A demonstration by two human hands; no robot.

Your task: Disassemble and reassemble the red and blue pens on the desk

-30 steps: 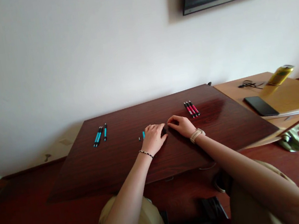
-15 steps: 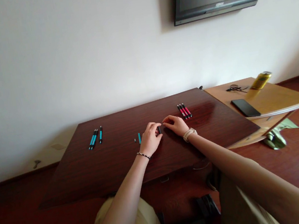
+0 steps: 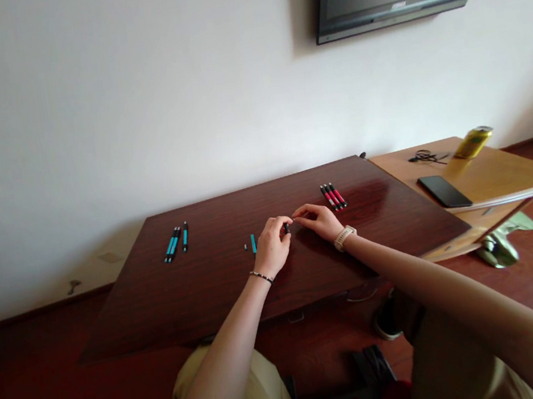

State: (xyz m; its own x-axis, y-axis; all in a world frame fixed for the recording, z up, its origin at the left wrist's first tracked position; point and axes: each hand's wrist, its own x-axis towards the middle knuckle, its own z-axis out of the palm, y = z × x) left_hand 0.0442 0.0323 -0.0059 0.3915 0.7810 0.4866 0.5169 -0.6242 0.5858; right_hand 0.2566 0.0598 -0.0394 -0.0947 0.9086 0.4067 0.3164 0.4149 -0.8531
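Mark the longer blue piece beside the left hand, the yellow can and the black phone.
Longer blue piece (image 3: 253,243), head view: middle of its visible length.
Yellow can (image 3: 475,142), head view: side wall.
Black phone (image 3: 444,191), head view: upper face.

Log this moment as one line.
left hand: holds black piece | right hand: close by, grip unclear | table: blue piece by left hand, blue pens far left, red pens beyond right hand

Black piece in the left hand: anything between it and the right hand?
No separate object visible there. The black piece sits in the left hand, whose own fingertip reaches into the short gap toward the right hand. The blue piece and red pens lie outside that gap.
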